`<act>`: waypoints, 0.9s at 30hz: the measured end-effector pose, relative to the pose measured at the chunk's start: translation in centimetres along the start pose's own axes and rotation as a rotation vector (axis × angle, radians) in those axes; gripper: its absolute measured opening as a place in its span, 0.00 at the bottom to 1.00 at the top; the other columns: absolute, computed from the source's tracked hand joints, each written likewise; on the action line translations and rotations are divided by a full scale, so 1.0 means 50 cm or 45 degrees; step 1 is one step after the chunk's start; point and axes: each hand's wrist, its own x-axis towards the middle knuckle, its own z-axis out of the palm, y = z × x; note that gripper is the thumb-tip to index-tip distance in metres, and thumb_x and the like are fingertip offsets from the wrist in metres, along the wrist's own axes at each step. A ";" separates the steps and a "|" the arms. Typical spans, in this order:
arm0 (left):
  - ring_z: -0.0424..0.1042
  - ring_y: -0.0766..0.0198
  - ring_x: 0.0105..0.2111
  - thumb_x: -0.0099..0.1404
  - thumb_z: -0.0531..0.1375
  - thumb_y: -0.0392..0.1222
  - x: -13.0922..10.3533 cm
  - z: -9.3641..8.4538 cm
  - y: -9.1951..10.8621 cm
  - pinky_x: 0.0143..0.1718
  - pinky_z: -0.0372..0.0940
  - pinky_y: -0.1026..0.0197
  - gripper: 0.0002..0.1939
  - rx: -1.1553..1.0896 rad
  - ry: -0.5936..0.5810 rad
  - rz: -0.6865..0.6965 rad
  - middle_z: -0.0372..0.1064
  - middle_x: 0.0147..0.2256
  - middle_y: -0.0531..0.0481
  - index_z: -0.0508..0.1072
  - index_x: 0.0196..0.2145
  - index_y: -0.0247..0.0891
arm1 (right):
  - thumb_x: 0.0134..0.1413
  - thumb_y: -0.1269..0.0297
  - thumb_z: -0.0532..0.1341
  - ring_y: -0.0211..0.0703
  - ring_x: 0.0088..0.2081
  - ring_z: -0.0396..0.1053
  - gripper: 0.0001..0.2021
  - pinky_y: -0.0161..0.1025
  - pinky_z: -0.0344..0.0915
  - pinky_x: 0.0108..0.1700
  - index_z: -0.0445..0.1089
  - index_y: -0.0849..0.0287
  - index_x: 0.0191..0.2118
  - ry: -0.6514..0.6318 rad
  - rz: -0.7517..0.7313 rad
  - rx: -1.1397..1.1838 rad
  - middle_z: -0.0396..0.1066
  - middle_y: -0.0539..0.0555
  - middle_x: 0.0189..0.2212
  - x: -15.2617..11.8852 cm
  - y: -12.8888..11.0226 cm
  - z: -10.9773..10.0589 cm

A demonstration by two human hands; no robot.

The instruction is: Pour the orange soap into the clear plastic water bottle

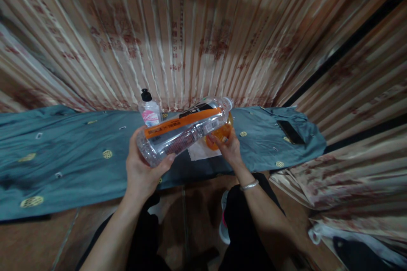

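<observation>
My left hand (143, 171) is wrapped around the base end of a large clear plastic bottle (184, 131) with an orange and black label. The bottle is tilted, its white-capped neck pointing up to the right. Behind and below that neck, my right hand (231, 149) grips a see-through orange container (227, 129), with the thumb across its front. The bottle hides part of this container, so its full shape does not show. Under it lies a white paper sheet (203, 155). A clear pump bottle (151, 113) with a black top and pink label stands behind the large bottle.
A teal cloth (79, 152) with yellow pineapple prints covers the long bench. A dark phone (290, 132) lies at its right end. Pleated patterned curtains (203, 29) hang behind and to the right, with a dark pole (343, 48) at right. Below is a tiled floor (197, 203).
</observation>
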 end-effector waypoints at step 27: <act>0.86 0.38 0.58 0.53 0.81 0.68 -0.002 0.002 -0.005 0.64 0.83 0.35 0.51 0.016 0.007 0.069 0.82 0.59 0.36 0.74 0.66 0.42 | 0.48 0.35 0.80 0.68 0.54 0.85 0.39 0.61 0.83 0.55 0.76 0.53 0.60 0.012 -0.021 -0.046 0.87 0.63 0.52 0.001 0.009 -0.001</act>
